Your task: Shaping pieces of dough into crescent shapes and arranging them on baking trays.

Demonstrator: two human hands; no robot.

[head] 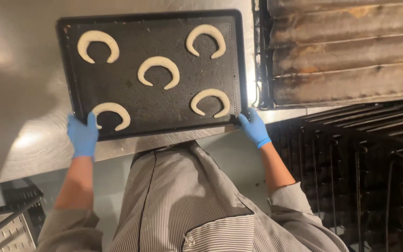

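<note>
From the head view, a dark baking tray [150,116] is gripped at its near corners by the gloved left hand [83,135] and right hand [254,128], fingers closed on its rim. It rests on the steel table [19,93], with five crescent dough pieces [158,71] laid on it.

5 dough crescents [158,71] on tray [71,70]; tray on counter [19,60], rack [346,51] right.

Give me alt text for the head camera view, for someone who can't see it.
Seen from above, two blue-gloved hands, left and right, grip the near corners of a dark baking tray on a steel counter. Five pale crescents of dough lie spaced apart on it. A rack stands to the right.
</note>
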